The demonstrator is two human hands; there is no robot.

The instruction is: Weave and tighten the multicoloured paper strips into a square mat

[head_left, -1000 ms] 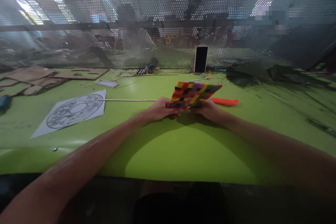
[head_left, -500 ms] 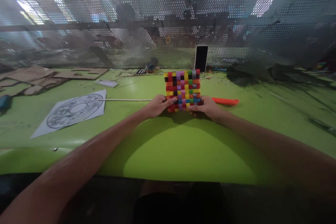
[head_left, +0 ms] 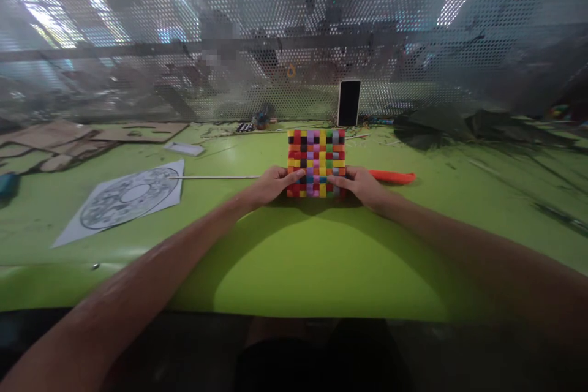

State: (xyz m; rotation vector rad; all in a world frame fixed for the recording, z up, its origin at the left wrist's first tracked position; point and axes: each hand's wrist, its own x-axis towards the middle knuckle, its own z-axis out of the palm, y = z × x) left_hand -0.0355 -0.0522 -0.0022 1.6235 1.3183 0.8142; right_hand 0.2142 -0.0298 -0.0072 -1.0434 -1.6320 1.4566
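Observation:
A square woven mat of many-coloured strips (head_left: pixel 316 156) stands upright in front of me, its checkered face towards the camera. At its lower left edge my left hand (head_left: pixel 274 184) is closed, thumb on the front and the other fingers mostly hidden behind. My right hand (head_left: pixel 361 183) pinches the lower right edge in the same way. Behind my right hand lies a bright orange-red long object (head_left: pixel 392 177), partly covered by the hand. A thin pale stick (head_left: pixel 215 177) runs from near my left hand to a printed sheet with a ring pattern (head_left: pixel 134 195).
The table has a green cover (head_left: pixel 321 263). Cut cardboard pieces (head_left: pixel 59 141) lie at the back left, near a small white tray-like piece (head_left: pixel 184 148). A dark-faced tablet or phone (head_left: pixel 349 103) leans on the perforated metal screen (head_left: pixel 285 30). Large dark leaves (head_left: pixel 436 125) spread at the back right.
The woven mat has straightened from a slight tilt and now faces the camera more squarely. Both hands keep hold of it at the lower edges. The view has shifted slightly.

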